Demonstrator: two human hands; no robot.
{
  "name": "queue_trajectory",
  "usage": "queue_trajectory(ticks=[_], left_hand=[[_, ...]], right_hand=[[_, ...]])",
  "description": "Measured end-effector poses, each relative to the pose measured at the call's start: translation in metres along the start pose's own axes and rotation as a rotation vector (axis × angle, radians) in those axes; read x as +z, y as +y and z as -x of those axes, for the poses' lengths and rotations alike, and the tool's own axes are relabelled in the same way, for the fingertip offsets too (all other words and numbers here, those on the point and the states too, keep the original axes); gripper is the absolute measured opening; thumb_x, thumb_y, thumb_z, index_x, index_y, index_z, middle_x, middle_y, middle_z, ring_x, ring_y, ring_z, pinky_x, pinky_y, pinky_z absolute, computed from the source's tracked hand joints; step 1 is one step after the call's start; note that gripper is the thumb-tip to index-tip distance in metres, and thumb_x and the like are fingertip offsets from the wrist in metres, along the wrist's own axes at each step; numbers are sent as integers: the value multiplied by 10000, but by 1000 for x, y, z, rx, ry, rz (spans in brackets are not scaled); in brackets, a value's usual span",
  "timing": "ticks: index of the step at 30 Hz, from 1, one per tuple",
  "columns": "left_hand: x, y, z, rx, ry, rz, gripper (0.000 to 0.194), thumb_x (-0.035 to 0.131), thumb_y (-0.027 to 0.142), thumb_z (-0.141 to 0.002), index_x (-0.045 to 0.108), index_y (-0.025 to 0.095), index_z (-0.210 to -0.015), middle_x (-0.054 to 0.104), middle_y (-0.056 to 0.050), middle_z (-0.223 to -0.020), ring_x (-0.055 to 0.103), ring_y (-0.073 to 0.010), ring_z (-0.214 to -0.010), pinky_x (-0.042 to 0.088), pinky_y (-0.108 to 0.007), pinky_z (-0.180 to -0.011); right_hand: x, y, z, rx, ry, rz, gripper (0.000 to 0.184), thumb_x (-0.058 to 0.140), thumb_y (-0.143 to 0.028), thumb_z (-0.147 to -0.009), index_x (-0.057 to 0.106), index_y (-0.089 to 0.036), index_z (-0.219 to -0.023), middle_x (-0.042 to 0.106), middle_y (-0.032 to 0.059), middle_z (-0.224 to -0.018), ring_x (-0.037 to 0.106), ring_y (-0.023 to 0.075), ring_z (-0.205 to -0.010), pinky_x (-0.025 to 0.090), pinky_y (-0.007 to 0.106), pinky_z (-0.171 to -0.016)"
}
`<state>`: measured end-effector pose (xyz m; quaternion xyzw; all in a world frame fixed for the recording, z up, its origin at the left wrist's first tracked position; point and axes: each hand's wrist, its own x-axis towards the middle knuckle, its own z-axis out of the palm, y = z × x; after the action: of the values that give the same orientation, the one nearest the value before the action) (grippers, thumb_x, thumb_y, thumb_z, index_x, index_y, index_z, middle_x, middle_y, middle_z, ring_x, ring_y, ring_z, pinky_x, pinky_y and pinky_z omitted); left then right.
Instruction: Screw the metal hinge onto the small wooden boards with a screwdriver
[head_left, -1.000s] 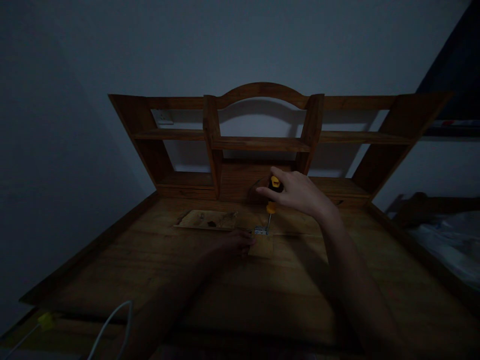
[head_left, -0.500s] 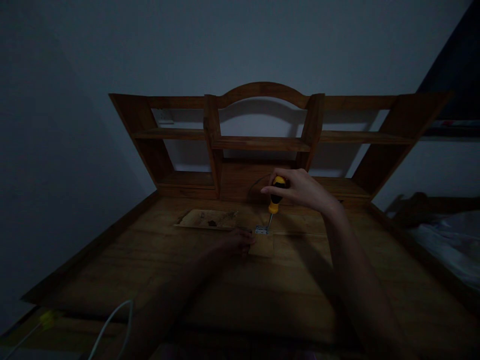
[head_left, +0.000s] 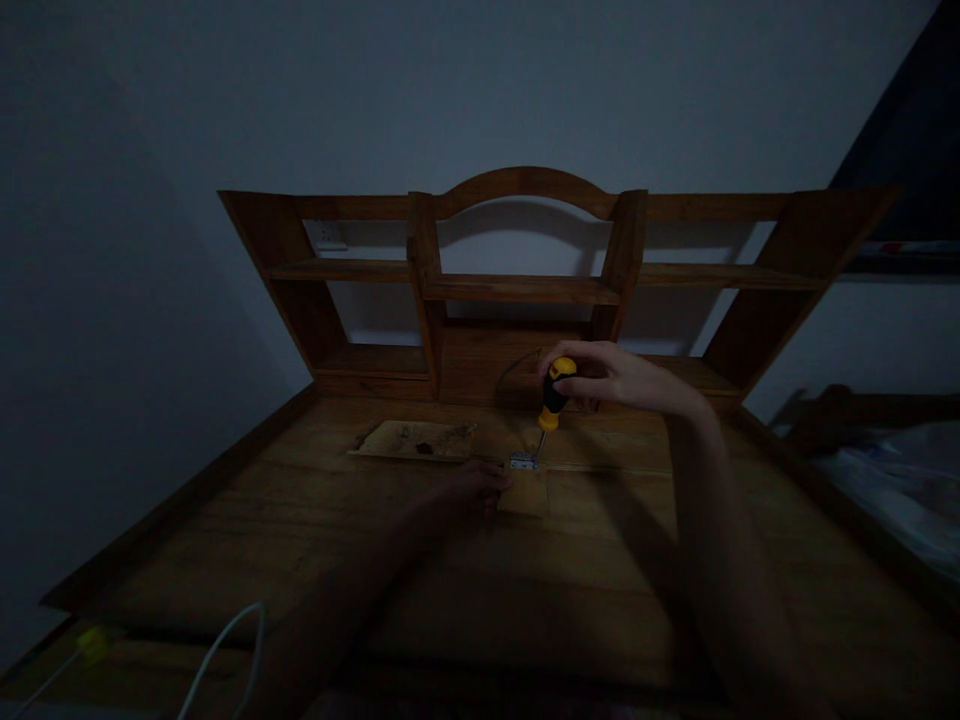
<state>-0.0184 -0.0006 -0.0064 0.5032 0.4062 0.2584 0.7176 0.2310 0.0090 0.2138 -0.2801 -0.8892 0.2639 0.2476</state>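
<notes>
My right hand (head_left: 600, 378) grips a yellow-and-black screwdriver (head_left: 556, 393) around its handle. The shaft points down, slightly tilted, and its tip meets the right end of a small silver metal piece, hinge-like with holes (head_left: 523, 461). That piece lies on the wooden desktop, at the far edge of a small paler wooden panel (head_left: 526, 495). Just left of the metal, my left hand (head_left: 476, 485) rests low with curled fingers by the panel's left edge. Dimness and shadow hide what its fingers hold.
Behind stands a wooden shelf unit (head_left: 523, 288) against the wall. A torn, stained brownish sheet (head_left: 416, 438) lies left of the metal piece. At the near left are a white cable (head_left: 225, 640) and a yellow object (head_left: 93, 641). A wall socket (head_left: 328, 236) shows through the shelf.
My right hand has turned on the screwdriver handle, with the wrist and forearm shifting to the right. The screwdriver tip and my left hand stay in nearly the same place.
</notes>
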Motion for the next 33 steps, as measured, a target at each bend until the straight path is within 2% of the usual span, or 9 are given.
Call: queue_trajectory(ticks=[5,7,11,14,19,23,28,30,33], left_hand=[[3,4,4,-18,16,6,294,713,358,-767,543,149,-648,435,45,-503,356,-66,-434,310,-233,-461],[5,5,5,-13,26,12,277,710,329,-772,540,148,-651,443,41,-508,357,-66,-445,307,-236,-469],[2,2,3,7,9,31,258,723,330,-761,564,141,-690,454,40,-525,369,-70,-448,298,-237,-464],[-1,0,0,0,-16,45,277,737,353,-747,566,142,-693,453,43,-531,372,-70,-446,299,-234,-460],[-1,1,0,-10,16,10,317,768,383,-705,568,139,-675,470,38,-521,384,-69,-435,316,-232,-457],[0,1,2,2,7,13,316,760,391,-719,576,136,-679,470,41,-529,391,-62,-437,320,-218,-459],[-2,-1,0,11,-11,-1,312,745,380,-738,567,138,-653,474,34,-527,402,-63,-439,329,-214,-460],[-3,-1,-1,10,-7,-15,314,736,388,-751,567,139,-659,469,34,-523,401,-66,-441,331,-216,-461],[-2,-2,-2,-6,17,-23,288,726,375,-764,585,136,-690,481,32,-533,400,-68,-443,328,-217,-460]], right_hand=[[-3,-3,6,92,-54,-139,367,605,-447,-875,599,-202,-1148,677,35,-946,625,140,-692,475,269,-600],[1,-4,4,102,14,-32,359,620,-491,-858,611,-198,-1066,661,11,-825,598,133,-640,429,257,-563],[9,-2,-3,58,277,361,337,633,-512,-845,563,-186,-798,590,-6,-698,521,133,-631,336,261,-574],[13,2,-7,29,360,443,313,624,-492,-855,549,-188,-841,608,7,-764,516,140,-656,334,263,-599],[13,5,-9,-6,320,324,271,661,-409,-836,572,-206,-991,626,-4,-847,530,129,-670,363,245,-604],[8,4,-5,-37,173,194,252,632,-358,-853,630,-225,-1067,617,-11,-833,535,131,-688,390,248,-623],[4,1,0,-22,60,72,360,585,-325,-876,608,-260,-1229,627,9,-891,552,152,-741,407,263,-633],[6,0,-1,-12,72,85,346,589,-353,-884,601,-251,-1215,618,-4,-835,540,138,-690,393,256,-611],[14,0,-6,-6,197,197,319,637,-458,-858,594,-216,-1060,605,-13,-788,527,129,-651,367,253,-597]])
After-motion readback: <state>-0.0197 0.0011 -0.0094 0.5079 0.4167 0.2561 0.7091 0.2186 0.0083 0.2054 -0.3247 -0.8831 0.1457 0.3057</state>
